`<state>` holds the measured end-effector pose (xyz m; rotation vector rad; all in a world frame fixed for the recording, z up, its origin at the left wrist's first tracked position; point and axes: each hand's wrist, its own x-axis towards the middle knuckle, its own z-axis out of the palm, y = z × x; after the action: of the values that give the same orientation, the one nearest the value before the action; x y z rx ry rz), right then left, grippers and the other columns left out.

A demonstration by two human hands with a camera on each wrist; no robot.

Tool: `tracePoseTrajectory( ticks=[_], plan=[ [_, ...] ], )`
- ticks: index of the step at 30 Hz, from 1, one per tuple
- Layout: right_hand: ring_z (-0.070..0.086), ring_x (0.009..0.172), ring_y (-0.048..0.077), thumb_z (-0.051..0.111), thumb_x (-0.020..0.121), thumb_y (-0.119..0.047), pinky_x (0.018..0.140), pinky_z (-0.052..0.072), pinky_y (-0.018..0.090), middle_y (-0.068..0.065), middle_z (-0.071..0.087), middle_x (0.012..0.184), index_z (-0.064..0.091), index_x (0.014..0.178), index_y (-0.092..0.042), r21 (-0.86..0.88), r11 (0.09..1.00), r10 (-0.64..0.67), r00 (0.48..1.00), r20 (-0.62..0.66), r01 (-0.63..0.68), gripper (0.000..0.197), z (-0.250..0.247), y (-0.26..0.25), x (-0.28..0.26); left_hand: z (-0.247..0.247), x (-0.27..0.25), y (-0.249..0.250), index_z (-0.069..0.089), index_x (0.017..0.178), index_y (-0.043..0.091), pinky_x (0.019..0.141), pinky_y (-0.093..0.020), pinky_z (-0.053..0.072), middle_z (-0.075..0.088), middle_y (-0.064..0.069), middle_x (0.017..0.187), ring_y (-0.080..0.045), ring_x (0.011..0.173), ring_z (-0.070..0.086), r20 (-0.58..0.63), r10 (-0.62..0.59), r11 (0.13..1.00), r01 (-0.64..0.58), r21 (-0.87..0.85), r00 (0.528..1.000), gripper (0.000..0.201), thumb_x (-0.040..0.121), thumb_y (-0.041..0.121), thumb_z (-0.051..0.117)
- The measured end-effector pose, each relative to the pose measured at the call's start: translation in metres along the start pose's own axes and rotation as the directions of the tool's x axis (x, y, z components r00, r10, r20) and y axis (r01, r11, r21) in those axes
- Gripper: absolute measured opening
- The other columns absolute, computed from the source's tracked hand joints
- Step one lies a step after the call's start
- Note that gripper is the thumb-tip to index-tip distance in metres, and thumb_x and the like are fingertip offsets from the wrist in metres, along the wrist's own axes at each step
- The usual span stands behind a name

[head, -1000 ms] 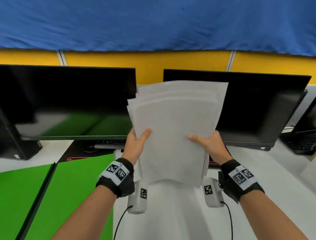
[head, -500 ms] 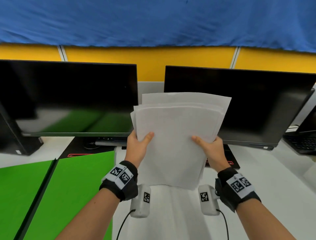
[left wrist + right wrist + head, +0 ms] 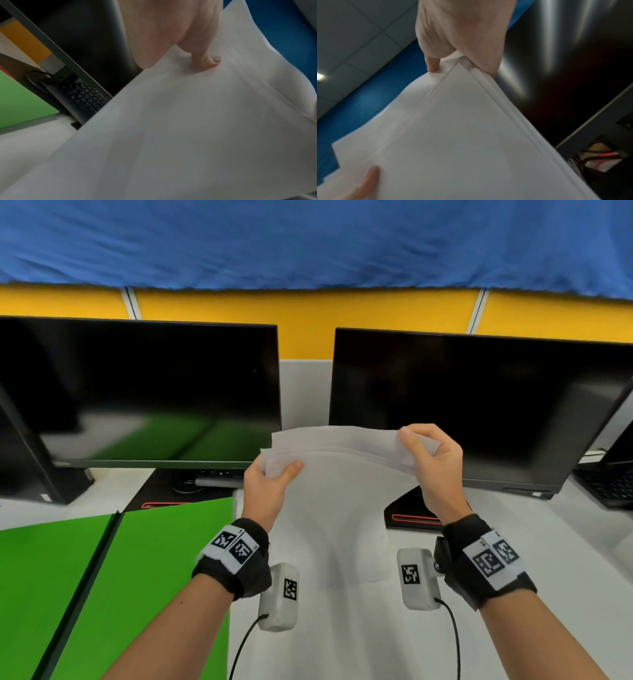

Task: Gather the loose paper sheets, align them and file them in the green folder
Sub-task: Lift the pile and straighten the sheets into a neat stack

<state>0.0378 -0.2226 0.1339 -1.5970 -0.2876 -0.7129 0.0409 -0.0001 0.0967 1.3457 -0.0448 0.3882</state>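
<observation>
I hold a stack of white paper sheets (image 3: pixel 339 491) upright over the desk, its top edges fanned and uneven. My left hand (image 3: pixel 270 484) pinches the stack's upper left corner, thumb on the near face. My right hand (image 3: pixel 428 460) grips the upper right corner, fingers curled over the top edge. The wrist views show the paper sheets (image 3: pixel 188 121) under my left thumb and the paper sheets (image 3: pixel 453 135) pinched by my right hand. The open green folder (image 3: pixel 102 577) lies flat on the desk to the left.
Two dark monitors (image 3: pixel 137 392) (image 3: pixel 479 405) stand behind the sheets. A keyboard (image 3: pixel 85 98) sits under the left monitor. A black tower (image 3: pixel 27 460) stands at far left, and a laptop (image 3: pixel 609 484) at far right. The white desk (image 3: pixel 565 542) stretches around them.
The stack has dropped lower, toward the desk. Both hands slid from its sides up to its top corners, and my right hand now curls over the top edge.
</observation>
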Motion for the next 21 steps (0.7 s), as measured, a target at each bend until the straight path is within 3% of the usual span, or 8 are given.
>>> tracePoseTrajectory(
  ticks=[2,4,6,9,12,15,18,21],
  plan=[
    [0.060,0.090,-0.006,0.064,0.086,-0.013,0.078,0.047,0.011,-0.008,0.064,0.095,0.063,0.095,-0.019,0.023,0.999,0.030,0.998,0.048,-0.031,0.011,-0.004,0.004,-0.005,0.001,-0.001,0.000,0.064,0.088,0.014,0.072,-0.015,0.053,0.072,0.012,0.077,0.001,0.072,0.067,-0.050,0.011,1.000,-0.011,-0.003,0.999,0.017,0.079,0.000,0.067],
    [0.063,0.103,0.004,0.070,0.078,-0.017,0.081,0.052,0.016,0.002,0.062,0.112,0.053,0.118,-0.009,0.166,0.977,0.105,0.981,0.163,-0.133,0.044,-0.011,0.013,-0.012,0.001,0.001,0.003,0.064,0.089,0.014,0.079,-0.024,0.052,0.069,0.004,0.086,-0.009,0.080,0.066,-0.120,0.027,0.999,-0.030,-0.016,0.992,0.016,0.078,0.004,0.070],
    [0.066,0.102,0.008,0.071,0.076,-0.008,0.080,0.056,0.021,0.002,0.064,0.113,0.048,0.126,-0.007,0.149,0.948,0.232,0.932,0.280,-0.281,0.054,-0.012,0.021,-0.020,0.002,0.004,0.010,0.063,0.088,0.015,0.081,-0.027,0.051,0.067,0.001,0.090,-0.012,0.083,0.064,-0.177,0.033,0.998,-0.044,-0.055,0.984,0.016,0.077,0.006,0.071],
    [0.069,0.094,0.009,0.069,0.078,-0.002,0.083,0.058,0.032,-0.004,0.068,0.103,0.060,0.112,-0.012,0.018,0.935,0.339,0.906,0.252,-0.354,0.036,0.002,0.022,-0.022,0.012,0.006,0.034,0.062,0.084,0.020,0.078,-0.022,0.053,0.066,0.005,0.088,-0.001,0.076,0.065,-0.161,0.117,0.990,-0.128,-0.056,0.980,0.020,0.078,0.004,0.070],
    [0.069,0.090,0.009,0.069,0.081,-0.005,0.081,0.057,0.027,-0.002,0.069,0.099,0.065,0.109,-0.003,0.106,0.960,0.253,0.965,0.071,-0.259,0.029,0.014,0.006,-0.002,0.025,0.008,0.062,0.061,0.087,0.022,0.082,-0.024,0.054,0.066,0.006,0.089,0.002,0.077,0.065,-0.177,0.245,0.966,-0.256,-0.042,0.953,0.022,0.079,0.004,0.069],
    [0.068,0.095,0.013,0.069,0.082,-0.007,0.085,0.055,0.022,0.000,0.070,0.099,0.066,0.106,-0.005,0.138,0.978,0.163,0.986,-0.037,-0.157,0.024,0.017,-0.008,0.006,0.033,0.010,0.079,0.058,0.091,0.026,0.085,-0.024,0.055,0.065,0.010,0.092,0.003,0.082,0.065,-0.177,0.320,0.943,-0.331,-0.034,0.931,0.025,0.080,0.006,0.069],
    [0.068,0.094,0.012,0.069,0.082,-0.008,0.084,0.055,0.024,-0.003,0.069,0.097,0.067,0.100,-0.014,0.109,0.970,0.223,0.974,-0.038,-0.217,0.020,0.016,0.003,-0.012,0.033,0.003,0.065,0.056,0.089,0.029,0.084,-0.024,0.054,0.064,0.011,0.091,0.003,0.082,0.064,-0.146,0.278,0.960,-0.279,0.011,0.949,0.026,0.082,0.006,0.067],
    [0.068,0.093,0.015,0.070,0.081,-0.009,0.079,0.055,0.029,-0.003,0.069,0.096,0.065,0.097,-0.018,0.095,0.928,0.361,0.932,0.014,-0.361,0.019,0.014,0.019,-0.029,0.029,-0.005,0.035,0.053,0.092,0.020,0.086,-0.032,0.051,0.061,0.006,0.091,-0.010,0.085,0.061,-0.141,0.144,0.989,-0.139,0.045,0.980,0.020,0.082,0.009,0.066]
  ],
)
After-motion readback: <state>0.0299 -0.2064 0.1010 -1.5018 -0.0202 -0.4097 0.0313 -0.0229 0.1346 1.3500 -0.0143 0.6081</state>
